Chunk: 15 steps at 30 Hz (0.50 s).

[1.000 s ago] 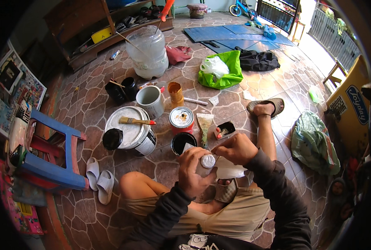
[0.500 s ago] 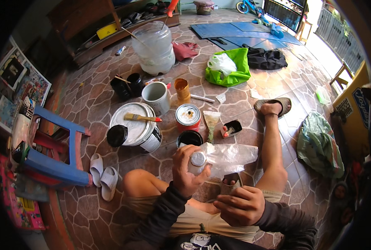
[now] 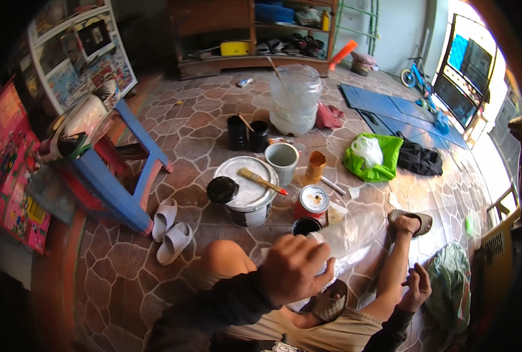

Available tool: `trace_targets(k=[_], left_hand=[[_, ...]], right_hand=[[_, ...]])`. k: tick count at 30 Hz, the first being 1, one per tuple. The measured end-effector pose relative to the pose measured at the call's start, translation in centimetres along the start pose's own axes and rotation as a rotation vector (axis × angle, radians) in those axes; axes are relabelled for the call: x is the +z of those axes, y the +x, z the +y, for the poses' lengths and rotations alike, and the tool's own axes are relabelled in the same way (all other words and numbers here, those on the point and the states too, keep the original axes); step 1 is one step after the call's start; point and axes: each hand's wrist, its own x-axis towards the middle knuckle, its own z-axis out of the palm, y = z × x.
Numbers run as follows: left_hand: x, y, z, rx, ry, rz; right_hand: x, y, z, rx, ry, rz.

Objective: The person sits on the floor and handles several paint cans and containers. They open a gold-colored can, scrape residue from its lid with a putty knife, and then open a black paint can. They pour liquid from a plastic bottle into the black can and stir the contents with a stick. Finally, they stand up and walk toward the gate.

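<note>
My left hand is raised over my lap, its fingers curled and seen from the back. It grips a piece of crumpled clear plastic, which stretches up and to the right. A white part shows by the fingers; the rest of what the hand covers is hidden. Off to the right, beside my shin, my right hand is held up with loosely bent fingers apart and nothing visible in it. Beyond the left hand stand an open tin of dark paint and a red can with a white lid.
A paintbrush lies on the lidded white bucket. Behind are a grey pot, black cups and a large clear container. A blue stool stands left near grey slippers; a green bag lies right.
My right hand has moved away to the right and its fingers have parted. My left hand has risen and turned with the plastic still in it. The view has shifted toward the left.
</note>
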Motion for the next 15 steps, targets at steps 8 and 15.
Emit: trace_targets(k=[8, 15], left_hand=[[-25.6, -2.0, -4.0, -0.564, 0.223, 0.344], [-34.7, -18.5, -13.1, -0.725, 0.927, 0.25]], right_hand=[[-0.2, 2.4, -0.9, 0.136, -0.078, -0.207], [6.1, -0.3, -0.8, 0.271, -0.276, -0.699]])
